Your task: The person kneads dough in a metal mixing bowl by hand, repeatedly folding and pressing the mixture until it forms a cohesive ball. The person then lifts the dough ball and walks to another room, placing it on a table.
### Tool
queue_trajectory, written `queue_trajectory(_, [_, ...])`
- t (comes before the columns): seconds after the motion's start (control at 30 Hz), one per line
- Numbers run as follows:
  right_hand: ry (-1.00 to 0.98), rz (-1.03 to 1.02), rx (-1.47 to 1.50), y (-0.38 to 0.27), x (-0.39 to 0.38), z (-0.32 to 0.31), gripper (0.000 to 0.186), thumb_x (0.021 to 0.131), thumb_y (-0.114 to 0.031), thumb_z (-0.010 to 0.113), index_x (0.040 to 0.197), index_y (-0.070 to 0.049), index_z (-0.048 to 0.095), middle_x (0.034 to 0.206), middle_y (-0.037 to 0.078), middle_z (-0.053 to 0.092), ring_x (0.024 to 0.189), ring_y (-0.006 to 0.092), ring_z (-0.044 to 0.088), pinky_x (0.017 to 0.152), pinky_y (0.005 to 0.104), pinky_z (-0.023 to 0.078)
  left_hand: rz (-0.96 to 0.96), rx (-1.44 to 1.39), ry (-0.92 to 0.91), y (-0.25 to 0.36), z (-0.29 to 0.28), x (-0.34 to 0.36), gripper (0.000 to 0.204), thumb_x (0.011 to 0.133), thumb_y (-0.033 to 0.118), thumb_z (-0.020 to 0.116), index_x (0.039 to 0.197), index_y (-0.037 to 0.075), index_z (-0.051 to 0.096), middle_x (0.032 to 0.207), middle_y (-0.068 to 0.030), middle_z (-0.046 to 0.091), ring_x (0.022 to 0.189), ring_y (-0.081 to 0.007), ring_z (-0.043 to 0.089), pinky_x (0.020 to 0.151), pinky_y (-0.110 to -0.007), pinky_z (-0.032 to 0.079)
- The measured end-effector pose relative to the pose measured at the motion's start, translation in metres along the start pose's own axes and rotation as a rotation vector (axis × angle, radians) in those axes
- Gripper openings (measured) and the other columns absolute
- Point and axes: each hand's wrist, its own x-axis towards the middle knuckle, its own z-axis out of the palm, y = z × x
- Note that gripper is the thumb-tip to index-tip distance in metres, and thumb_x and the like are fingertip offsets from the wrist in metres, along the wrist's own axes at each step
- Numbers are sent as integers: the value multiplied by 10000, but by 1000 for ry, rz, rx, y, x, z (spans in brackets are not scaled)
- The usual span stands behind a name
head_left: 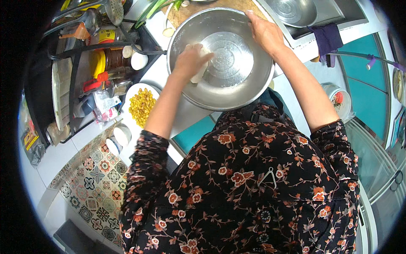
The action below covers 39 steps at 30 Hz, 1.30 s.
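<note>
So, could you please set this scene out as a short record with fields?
left hand: on a pale, dough-like lump
right hand: at the bowl's far right rim
left hand position: inside the bowl
lump: against the bowl's inner left side
bowl: wide, round, metal
plate: white, holding yellow pieces
beyond bowl: wooden board

Bright light; glare inside steel bowl; fisheye edges bent, corners black.
</note>
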Motion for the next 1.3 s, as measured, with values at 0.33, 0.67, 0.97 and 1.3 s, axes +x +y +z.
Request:
queue_trajectory(0.33, [-145,131,-97,-20,5,-15,379,851,-138,481,1227,-184,455,891,154,634,821,347,606,689,437,479,323,4,370,31,63,7,220,728,301,636,602,125,596,683,-35,584,722,-251,558,646,-380,430])
queue_trajectory(0.67, [-69,108,26,-18,-9,-14,348,857,-118,470,1205,-138,476,878,145,634,803,341,608,678,428,478,306,72,332,38,64,35,296,752,331,594,535,130,582,617,-42,576,666,-255,561,598,-393,439])
queue_trajectory(0.97, [-70,76,-89,-12,4,-10,339,867,-187,467,1206,-180,474,900,165,637,813,357,611,692,468,482,172,-227,207,41,24,8,324,843,331,525,708,57,635,738,-126,609,695,-315,574,638,-406,460])
queue_trajectory(1.3, [-78,200,370,-28,-6,-31,441,943,-312,249,1278,-94,435,1310,223,421,1206,362,401,1019,389,294,56,-123,-242,63,21,-64,350,769,379,617,923,66,592,901,-141,617,906,-328,585,772,-394,465])
